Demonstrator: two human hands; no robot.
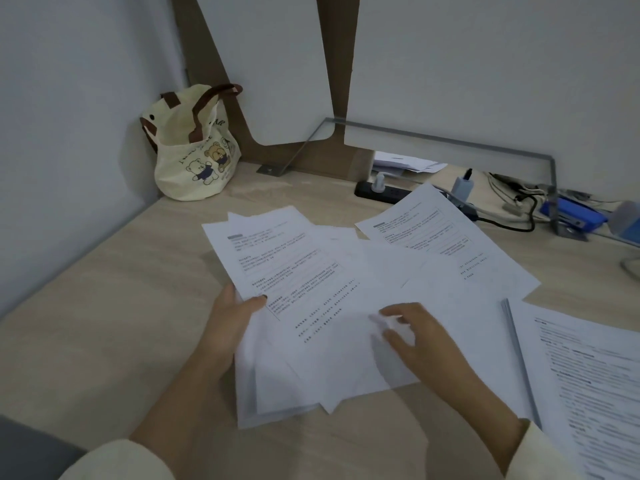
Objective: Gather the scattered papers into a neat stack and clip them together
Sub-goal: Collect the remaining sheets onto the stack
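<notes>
Several white printed sheets [311,271] lie fanned and overlapping across the middle of the wooden desk [104,306]. My left hand [232,317] grips the left edge of the pile, thumb on top of the printed page. Over the pile's centre my right hand [415,337] hovers, blurred, its fingers spread and touching the top sheet. One more printed sheet [446,237] lies askew at the far right of the pile. No clip shows in either hand.
A cream tote bag [194,150] with bear prints stands in the back left corner. A black power strip [381,192], cables and a blue stapler [575,213] sit at the back right. A separate bound document [588,375] lies at the right edge.
</notes>
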